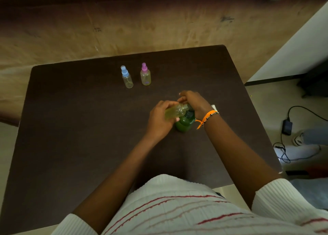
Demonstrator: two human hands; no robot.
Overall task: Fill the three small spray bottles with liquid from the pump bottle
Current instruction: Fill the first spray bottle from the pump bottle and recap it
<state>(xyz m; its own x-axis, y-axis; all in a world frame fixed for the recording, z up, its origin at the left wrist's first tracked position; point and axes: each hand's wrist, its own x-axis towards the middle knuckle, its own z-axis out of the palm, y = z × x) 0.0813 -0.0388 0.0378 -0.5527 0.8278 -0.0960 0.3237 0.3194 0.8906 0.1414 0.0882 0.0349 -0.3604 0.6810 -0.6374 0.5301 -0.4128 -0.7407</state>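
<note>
The person stands at the dark brown table (pixel 71 128). The left hand (pixel 159 123) grips a small clear plastic spray bottle, uncapped (pixel 174 111), tipped nearly on its side so its open neck meets the spout of the dark green plastic pump bottle (pixel 184 123), which stands upright near the table's middle. The right hand (pixel 193 101) is curled over the pump head, seemingly to press it; the head itself is hidden beneath the fingers. The tilt probably lets liquid run straight in. Yellowish liquid already shows in the held bottle. Two others, the blue-capped clear bottle (pixel 127 77) and the pink-capped clear bottle (pixel 145 75), stand capped, side by side, well apart at the far side, apparently filled. A small white object (pixel 214 107), perhaps the removed cap, lies just beside the right wrist.
</note>
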